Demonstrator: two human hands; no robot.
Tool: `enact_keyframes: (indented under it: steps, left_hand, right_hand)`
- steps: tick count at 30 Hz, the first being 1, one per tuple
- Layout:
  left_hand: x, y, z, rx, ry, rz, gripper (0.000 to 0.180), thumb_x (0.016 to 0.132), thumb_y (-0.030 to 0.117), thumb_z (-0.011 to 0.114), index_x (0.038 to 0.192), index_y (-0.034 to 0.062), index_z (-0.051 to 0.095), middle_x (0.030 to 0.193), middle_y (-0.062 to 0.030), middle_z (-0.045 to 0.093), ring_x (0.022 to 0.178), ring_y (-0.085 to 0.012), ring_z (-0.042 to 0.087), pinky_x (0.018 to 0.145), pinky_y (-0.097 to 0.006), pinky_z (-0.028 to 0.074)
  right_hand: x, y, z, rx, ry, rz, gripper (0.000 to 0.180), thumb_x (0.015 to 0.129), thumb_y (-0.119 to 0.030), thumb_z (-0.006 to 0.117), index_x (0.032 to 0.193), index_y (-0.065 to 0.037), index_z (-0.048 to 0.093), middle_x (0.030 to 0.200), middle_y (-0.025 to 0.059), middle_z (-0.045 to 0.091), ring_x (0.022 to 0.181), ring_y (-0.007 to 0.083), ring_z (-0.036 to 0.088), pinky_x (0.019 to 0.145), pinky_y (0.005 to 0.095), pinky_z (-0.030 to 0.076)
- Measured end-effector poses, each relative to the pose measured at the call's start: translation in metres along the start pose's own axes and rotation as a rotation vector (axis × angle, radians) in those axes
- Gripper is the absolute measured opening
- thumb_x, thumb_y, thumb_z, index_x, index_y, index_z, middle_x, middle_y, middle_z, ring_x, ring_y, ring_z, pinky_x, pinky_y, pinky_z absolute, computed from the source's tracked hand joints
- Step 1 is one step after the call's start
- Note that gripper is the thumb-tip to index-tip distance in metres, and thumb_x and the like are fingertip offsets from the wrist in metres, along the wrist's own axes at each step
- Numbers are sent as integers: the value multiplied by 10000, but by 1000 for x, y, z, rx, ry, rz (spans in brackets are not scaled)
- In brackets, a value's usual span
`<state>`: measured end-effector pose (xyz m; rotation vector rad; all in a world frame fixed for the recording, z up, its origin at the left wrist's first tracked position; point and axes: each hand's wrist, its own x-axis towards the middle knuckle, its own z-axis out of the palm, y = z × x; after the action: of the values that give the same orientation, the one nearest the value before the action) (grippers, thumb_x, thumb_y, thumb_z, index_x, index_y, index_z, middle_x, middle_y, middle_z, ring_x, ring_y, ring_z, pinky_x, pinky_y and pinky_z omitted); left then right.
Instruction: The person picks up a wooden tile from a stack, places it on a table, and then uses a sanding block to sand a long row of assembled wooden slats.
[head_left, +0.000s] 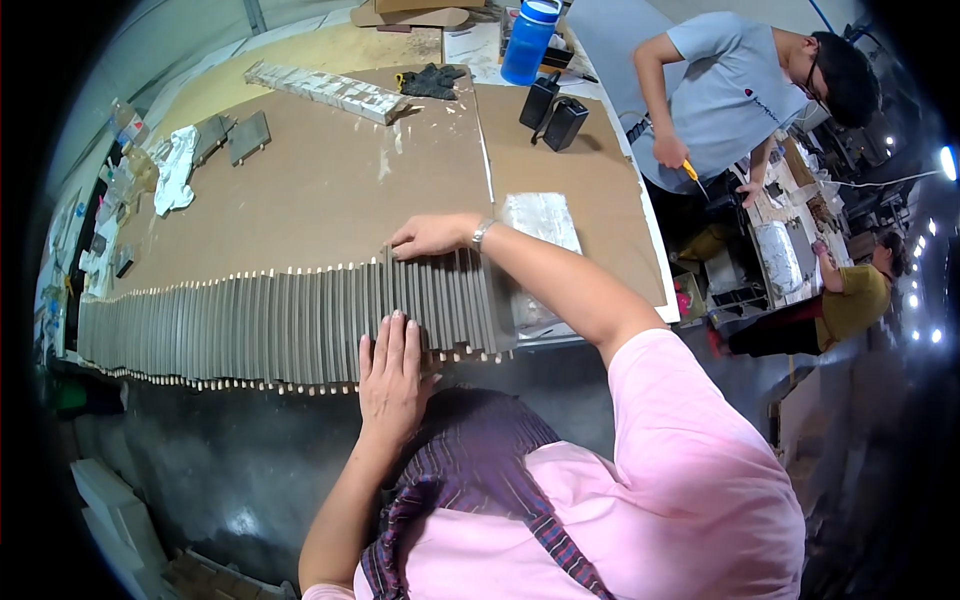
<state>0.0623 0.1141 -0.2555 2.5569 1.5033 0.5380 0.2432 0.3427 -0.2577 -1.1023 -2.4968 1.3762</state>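
A long row of thin grey slats (250, 325), set side by side, runs along the near edge of the table. Small pale pegs stick out at their far and near ends. My left hand (391, 385) lies on the near side of the row, its fingers stretched out flat over the slats. At the row's far edge, my right hand (437, 236) has its fingers bent down round the top end of a slat that stands slightly proud of its neighbours. The fingertips there are partly hidden. To the right of my hands, the last slats lean unevenly.
On the brown tabletop (330, 180) lie a pale long block (325, 90), a dark glove (430, 81), loose grey plates (249, 138), a white cloth (177, 170) and a clear plastic packet (541, 222). A blue bottle (530, 42) stands behind two black devices (566, 124). A co-worker (735, 90) holds a yellow-handled tool.
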Motion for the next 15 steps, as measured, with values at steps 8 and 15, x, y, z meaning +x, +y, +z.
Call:
enact_keyframes:
  steps: [8,15]
  left_hand:
    - [4,-5,-4,40,71,9,791,739,244,781,1423,19,454,1500,-143,443,1396,-284,416,1151,-568,239]
    - [2,-7,-13,31,26,-26,835,704,289,807,1413,19,458,1497,-141,439,1411,-283,391,1148,-603,213]
  right_hand:
    - [-10,4,15,111,19,-39,453,944,-364,522,1291,-94,628,1151,158,705,985,292,668,916,384,494]
    - [-20,-20,18,-266,147,82,554,924,-598,487,1229,-181,686,1153,150,697,1083,370,641,947,460,487]
